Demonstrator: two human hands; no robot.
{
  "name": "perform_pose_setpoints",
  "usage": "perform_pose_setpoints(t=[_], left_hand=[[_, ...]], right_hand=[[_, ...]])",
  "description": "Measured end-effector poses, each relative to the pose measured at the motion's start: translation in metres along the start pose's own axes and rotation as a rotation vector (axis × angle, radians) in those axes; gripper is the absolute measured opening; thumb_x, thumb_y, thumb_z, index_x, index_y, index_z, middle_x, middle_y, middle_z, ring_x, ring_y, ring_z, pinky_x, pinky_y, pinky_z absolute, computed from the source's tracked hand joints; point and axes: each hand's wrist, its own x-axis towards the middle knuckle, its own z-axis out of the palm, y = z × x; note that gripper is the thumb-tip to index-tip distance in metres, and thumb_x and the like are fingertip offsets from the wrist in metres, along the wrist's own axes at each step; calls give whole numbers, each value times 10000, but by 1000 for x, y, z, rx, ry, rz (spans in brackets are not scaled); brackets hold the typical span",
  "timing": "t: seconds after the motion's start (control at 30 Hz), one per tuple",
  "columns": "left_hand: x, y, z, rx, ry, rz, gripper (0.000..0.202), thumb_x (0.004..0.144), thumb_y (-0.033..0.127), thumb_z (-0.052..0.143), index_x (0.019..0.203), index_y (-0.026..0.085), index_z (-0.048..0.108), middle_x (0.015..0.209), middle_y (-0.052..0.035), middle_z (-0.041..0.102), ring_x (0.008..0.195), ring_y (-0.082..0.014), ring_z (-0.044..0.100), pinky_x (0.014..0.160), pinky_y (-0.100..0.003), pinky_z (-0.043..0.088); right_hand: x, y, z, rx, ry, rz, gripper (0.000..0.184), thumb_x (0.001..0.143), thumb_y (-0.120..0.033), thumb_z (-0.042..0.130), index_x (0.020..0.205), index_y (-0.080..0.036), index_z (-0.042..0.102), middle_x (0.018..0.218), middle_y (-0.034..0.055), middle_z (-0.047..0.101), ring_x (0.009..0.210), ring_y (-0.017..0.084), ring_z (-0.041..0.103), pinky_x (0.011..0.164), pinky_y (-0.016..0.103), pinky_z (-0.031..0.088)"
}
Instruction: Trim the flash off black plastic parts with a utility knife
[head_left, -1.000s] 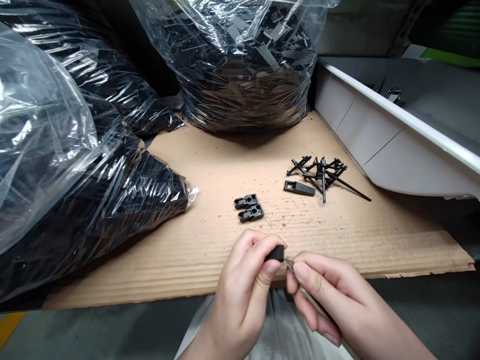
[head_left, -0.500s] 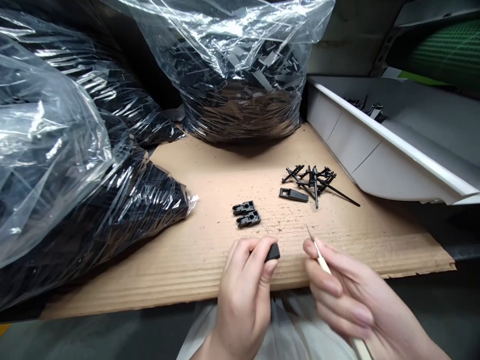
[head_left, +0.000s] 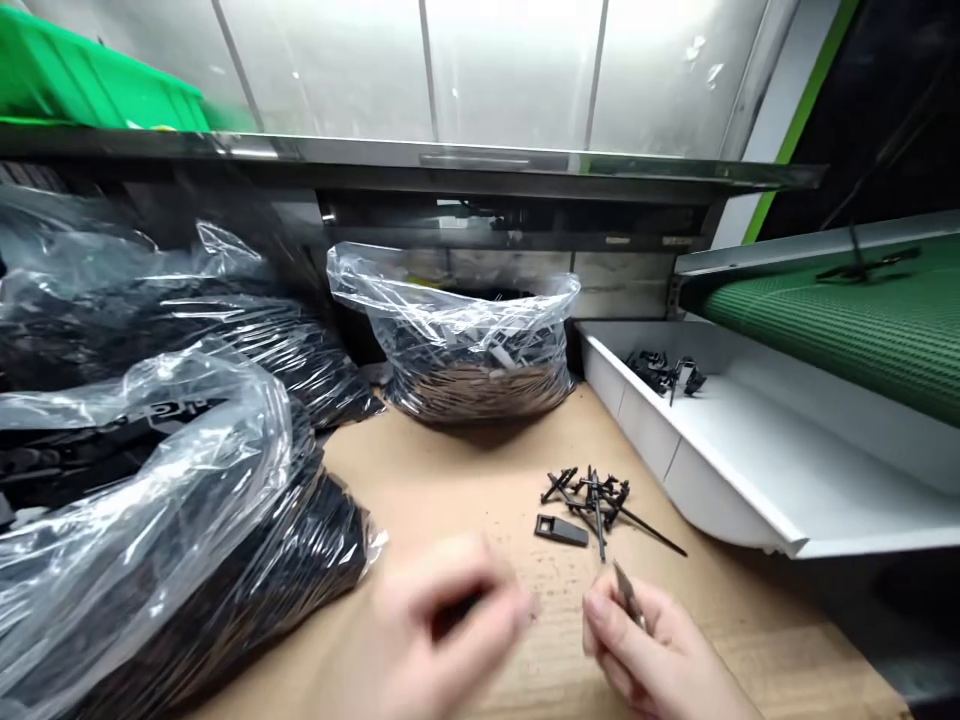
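My left hand is smeared by motion over the front of the cardboard. Its fingers look curled around a dark gap, and whether a black part is inside cannot be made out. In my right hand is a craft knife, its blade pointing up and away from me. Just beyond the blade lie a tapered black plastic part with a square hole and a tangle of thin black plastic sprues. The two small black parts seen earlier are hidden.
A clear bag of black parts stands at the back, with more bags at left. On the right, a white tray holds black pieces below a green conveyor belt. A metal shelf carries a green crate.
The view has tilted up, bringing the shelf and belt into sight. My left hand has moved left and away from the knife, blurring. My right hand keeps its hold on the craft knife.
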Motion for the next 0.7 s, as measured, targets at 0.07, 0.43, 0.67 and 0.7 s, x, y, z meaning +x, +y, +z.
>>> perform_pose_setpoints(t=[0.07, 0.43, 0.67, 0.7], left_hand=[[39, 26, -19, -22, 275, 92, 232, 699, 293, 611, 524, 157, 542, 532, 25, 469, 533, -103, 407, 484, -196, 286], [73, 31, 30, -398, -235, -23, 367, 803, 425, 463, 551, 164, 409, 398, 85, 319, 322, -36, 284, 332, -137, 202], [64, 34, 27, -422, -258, -51, 355, 842, 326, 425, 524, 168, 405, 345, 86, 330, 298, -34, 266, 300, -125, 196], [63, 34, 26, -413, -250, -67, 358, 845, 316, 420, 519, 170, 396, 341, 88, 321, 295, -33, 262, 299, -124, 192]], right_hand=[[-9, -12, -3, -190, 10, -51, 458, 717, -586, 535, 574, -158, 460, 442, -76, 323, 414, 49, 255, 412, 194, 192], [-47, -56, -32, -792, 402, -425, 314, 847, -442, 433, 1018, -215, 568, 767, 25, 581, 685, 163, 559, 604, 242, 439], [-45, -57, -30, -1357, 382, -914, 256, 877, -163, 403, 1098, -118, 523, 798, 93, 583, 703, 202, 532, 567, 315, 431], [-43, -57, -29, -1385, 391, -975, 255, 855, -136, 442, 1091, -96, 530, 770, 97, 587, 682, 203, 516, 560, 321, 419]])
